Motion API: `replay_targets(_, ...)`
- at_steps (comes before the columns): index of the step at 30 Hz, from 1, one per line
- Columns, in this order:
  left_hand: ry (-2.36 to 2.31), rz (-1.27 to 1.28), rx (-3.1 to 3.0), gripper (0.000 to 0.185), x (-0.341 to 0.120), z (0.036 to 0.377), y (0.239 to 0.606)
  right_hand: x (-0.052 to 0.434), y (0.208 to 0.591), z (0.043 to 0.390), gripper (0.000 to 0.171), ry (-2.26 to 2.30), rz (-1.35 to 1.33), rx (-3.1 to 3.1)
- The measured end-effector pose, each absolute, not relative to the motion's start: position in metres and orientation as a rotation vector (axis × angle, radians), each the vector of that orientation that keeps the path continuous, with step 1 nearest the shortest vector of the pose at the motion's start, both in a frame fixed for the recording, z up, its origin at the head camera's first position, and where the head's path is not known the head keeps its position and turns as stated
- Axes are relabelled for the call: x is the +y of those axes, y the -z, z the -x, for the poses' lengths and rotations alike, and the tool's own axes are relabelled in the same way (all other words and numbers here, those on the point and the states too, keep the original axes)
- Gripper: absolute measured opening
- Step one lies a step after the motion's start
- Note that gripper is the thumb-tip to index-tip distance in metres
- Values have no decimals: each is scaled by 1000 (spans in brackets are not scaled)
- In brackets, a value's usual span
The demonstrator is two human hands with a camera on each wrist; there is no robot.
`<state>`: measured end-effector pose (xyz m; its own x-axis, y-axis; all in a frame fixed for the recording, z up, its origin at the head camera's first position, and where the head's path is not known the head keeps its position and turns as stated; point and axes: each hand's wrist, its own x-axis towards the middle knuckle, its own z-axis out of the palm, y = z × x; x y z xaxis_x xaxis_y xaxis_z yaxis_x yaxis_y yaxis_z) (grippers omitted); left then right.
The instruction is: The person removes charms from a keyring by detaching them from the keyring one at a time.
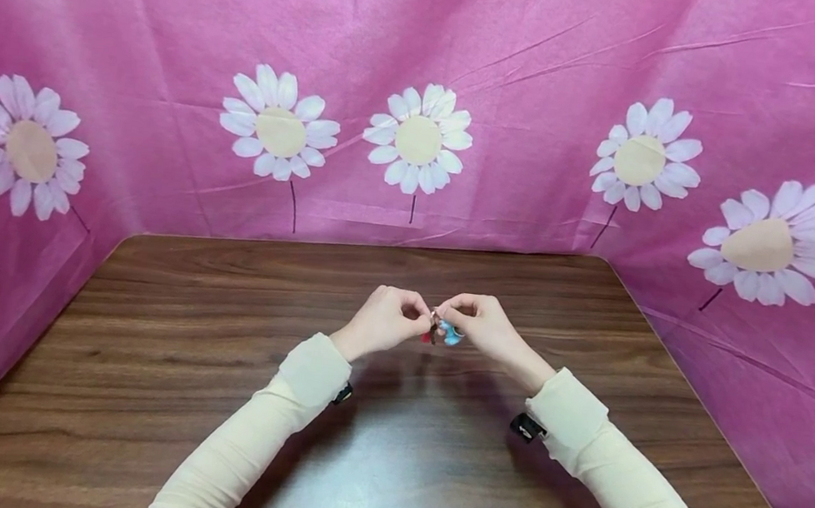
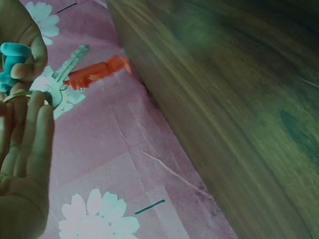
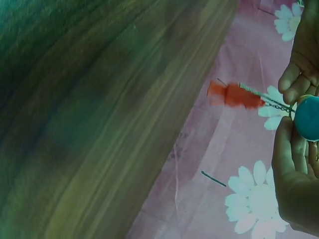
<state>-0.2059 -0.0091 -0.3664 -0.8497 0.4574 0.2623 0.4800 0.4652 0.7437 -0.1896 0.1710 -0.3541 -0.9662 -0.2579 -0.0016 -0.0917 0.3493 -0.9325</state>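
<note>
Over the middle of the table, my left hand (image 1: pixel 383 318) and right hand (image 1: pixel 486 326) meet fingertip to fingertip at a key ring (image 2: pixel 20 94). Each hand pinches at it with thumb and fingers; the exact contact is partly hidden. A blue charm (image 1: pixel 451 334) hangs by the right fingers. From the ring, a metal key (image 2: pixel 70 67) and a red, blurred charm (image 2: pixel 97 72) dangle on the left side. In the right wrist view a short chain (image 3: pixel 278 105) links to the red charm (image 3: pixel 237 95), beside the round blue charm (image 3: pixel 308 118).
The brown wood-grain table (image 1: pixel 135 391) spreads under both arms. A pink cloth (image 1: pixel 537 42) printed with white daisies stands around its back and sides. Small black devices (image 1: pixel 528 427) sit at the wrists, under pale sleeves.
</note>
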Motion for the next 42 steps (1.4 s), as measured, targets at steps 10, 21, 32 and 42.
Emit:
replay_targets(10,1476,733,-2544,7,-6,200,373,171,358,187,23,1750,325,2408)
replay_targets(21,1587,579,-2577,8,-3,197,369,171,358,188,23,1769,355,2394)
replay_targets(32,1655,525,-2590,10,-3,196,370,172,357,189,10,1512,606,2584)
replay_targets(42,1751,707,-2558,15,-12,199,378,178,354,194,5,1175,762,2705)
